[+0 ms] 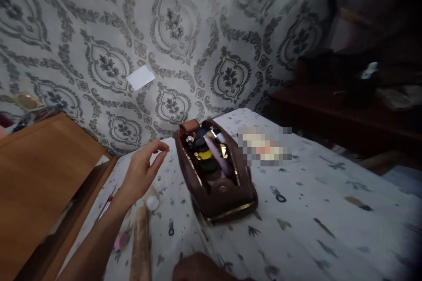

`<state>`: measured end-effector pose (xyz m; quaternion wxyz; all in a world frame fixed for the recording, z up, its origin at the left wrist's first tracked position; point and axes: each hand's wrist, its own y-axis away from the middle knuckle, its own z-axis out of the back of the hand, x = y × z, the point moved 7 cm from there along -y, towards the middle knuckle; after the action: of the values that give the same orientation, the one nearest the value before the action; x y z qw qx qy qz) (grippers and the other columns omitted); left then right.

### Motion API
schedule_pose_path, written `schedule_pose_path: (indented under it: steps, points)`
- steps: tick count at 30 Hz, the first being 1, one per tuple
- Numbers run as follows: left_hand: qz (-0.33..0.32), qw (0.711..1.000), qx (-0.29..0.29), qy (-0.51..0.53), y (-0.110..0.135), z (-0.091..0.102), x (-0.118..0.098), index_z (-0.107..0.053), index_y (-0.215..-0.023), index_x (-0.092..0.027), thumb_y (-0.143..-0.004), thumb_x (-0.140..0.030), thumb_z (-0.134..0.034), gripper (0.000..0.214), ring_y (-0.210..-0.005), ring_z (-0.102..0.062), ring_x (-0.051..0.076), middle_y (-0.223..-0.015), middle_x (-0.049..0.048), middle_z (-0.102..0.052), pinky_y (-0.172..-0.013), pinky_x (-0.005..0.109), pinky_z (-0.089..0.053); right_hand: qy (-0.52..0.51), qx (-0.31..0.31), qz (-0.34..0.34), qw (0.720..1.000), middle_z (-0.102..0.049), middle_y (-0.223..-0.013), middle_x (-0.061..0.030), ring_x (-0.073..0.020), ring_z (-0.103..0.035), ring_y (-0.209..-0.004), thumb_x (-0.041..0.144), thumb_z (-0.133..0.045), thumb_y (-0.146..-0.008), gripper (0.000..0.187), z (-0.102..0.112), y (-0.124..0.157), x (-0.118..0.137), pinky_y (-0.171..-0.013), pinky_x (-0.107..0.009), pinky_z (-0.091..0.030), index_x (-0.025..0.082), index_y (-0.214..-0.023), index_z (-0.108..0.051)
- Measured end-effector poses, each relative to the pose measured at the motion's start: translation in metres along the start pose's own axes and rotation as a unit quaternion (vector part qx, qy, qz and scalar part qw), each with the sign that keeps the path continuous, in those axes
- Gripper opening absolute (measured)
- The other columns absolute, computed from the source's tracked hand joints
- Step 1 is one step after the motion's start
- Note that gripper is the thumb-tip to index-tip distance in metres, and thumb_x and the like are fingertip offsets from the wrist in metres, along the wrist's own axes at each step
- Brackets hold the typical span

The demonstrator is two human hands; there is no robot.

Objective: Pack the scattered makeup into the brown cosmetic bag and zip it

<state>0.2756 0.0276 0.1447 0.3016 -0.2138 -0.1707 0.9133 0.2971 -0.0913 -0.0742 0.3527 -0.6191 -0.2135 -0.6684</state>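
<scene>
An open brown zip pouch (227, 197) lies on a white patterned cloth (313, 210). Inside it are small cosmetic items, among them a yellow round piece (205, 155) and a pale lilac stick (216, 153). My left hand (145, 171) hovers just left of the pouch with its fingers loosely apart, holding nothing. Under my left wrist lies a beige tube (141, 241) with a white cap (152, 202). Only a dark part of my right hand (198, 270) shows at the bottom edge, and its fingers are hidden.
A wooden cabinet (36, 175) stands at the left. A wall with grey ornament wallpaper (184, 30) rises behind, with a white paper note (140, 77) stuck on it. A red pen (105, 206) and a pink item (121, 241) lie by my forearm. Dark furniture (346, 109) sits at the right.
</scene>
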Motion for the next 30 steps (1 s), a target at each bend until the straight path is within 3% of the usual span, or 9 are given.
schedule_pose_path:
  steps: [3,8,11,15,19,24,30]
  points:
    - [0.068,0.998,-0.007,0.016,0.025,0.001,0.050,-0.064,-0.096,-0.019,-0.092,-0.035,-0.048,0.022,-0.084,-0.065,0.017,-0.093,0.0039,-0.073,-0.063,0.025,-0.045,0.024,-0.024,-0.012,0.999,-0.059,-0.069,0.0011,-0.0159,-0.058,-0.069,0.026,-0.060,-0.082,0.014,-0.003,-0.001,-0.003,-0.063,-0.026,-0.042,0.022,-0.069,-0.058]
    - [0.185,0.982,0.027,-0.015,0.068,-0.011,0.143,-0.061,-0.092,-0.017,-0.089,-0.031,-0.048,0.019,-0.084,-0.065,0.017,-0.090,0.0048,-0.071,-0.076,0.028,-0.050,0.009,-0.077,-0.054,0.996,-0.059,-0.064,-0.0002,-0.0210,-0.057,-0.067,0.031,-0.063,-0.075,0.009,-0.006,0.011,-0.006,-0.060,-0.030,-0.039,0.027,-0.069,-0.059]
    - [0.233,0.970,0.040,-0.051,0.097,-0.021,0.172,-0.060,-0.093,-0.017,-0.089,-0.030,-0.046,0.020,-0.090,-0.065,0.019,-0.092,0.0060,-0.069,-0.081,0.031,-0.050,-0.021,-0.083,-0.088,0.992,-0.057,-0.061,-0.0006,-0.0189,-0.054,-0.062,0.035,-0.064,-0.075,0.012,-0.009,0.021,-0.005,-0.057,-0.029,-0.036,0.025,-0.069,-0.062]
    - [0.262,0.962,0.034,-0.063,0.130,-0.037,0.173,-0.059,-0.109,-0.017,-0.094,-0.038,-0.043,0.030,-0.103,-0.063,0.023,-0.108,0.0093,-0.066,-0.090,0.036,-0.048,-0.140,-0.099,-0.127,0.977,-0.060,-0.067,-0.0019,-0.0140,-0.054,-0.057,0.056,-0.057,-0.083,0.038,-0.008,0.031,-0.004,-0.056,-0.026,-0.039,0.020,-0.077,-0.065]
    - [0.279,0.951,0.092,-0.101,0.144,-0.056,0.153,-0.052,-0.126,-0.019,-0.094,-0.047,-0.047,0.044,-0.106,-0.062,0.024,-0.121,0.0109,-0.059,-0.093,0.036,-0.046,-0.219,-0.120,-0.144,0.958,-0.057,-0.062,0.0002,-0.0101,-0.050,-0.047,0.075,-0.060,-0.073,0.058,0.006,0.019,-0.002,-0.049,-0.024,-0.034,0.017,-0.075,-0.061]
    - [0.277,0.937,0.154,-0.144,0.148,-0.067,0.135,-0.046,-0.135,-0.020,-0.086,-0.043,-0.060,0.056,-0.122,-0.055,0.031,-0.136,0.0133,-0.050,-0.099,0.041,-0.043,-0.243,-0.206,-0.119,0.940,-0.062,-0.064,-0.0011,-0.0116,-0.054,-0.051,0.070,-0.073,-0.064,0.056,0.031,-0.016,0.006,-0.050,-0.024,-0.036,0.016,-0.076,-0.066]
    - [0.242,0.955,0.116,-0.128,0.155,-0.071,0.138,-0.045,-0.138,-0.017,-0.092,-0.025,-0.048,0.047,-0.122,-0.058,0.027,-0.144,0.0164,-0.047,-0.102,0.036,-0.044,-0.346,-0.280,-0.089,0.891,-0.067,-0.077,-0.0017,-0.0150,-0.064,-0.068,0.059,-0.085,-0.056,0.054,0.035,-0.038,-0.004,-0.057,-0.024,-0.043,0.017,-0.085,-0.069]
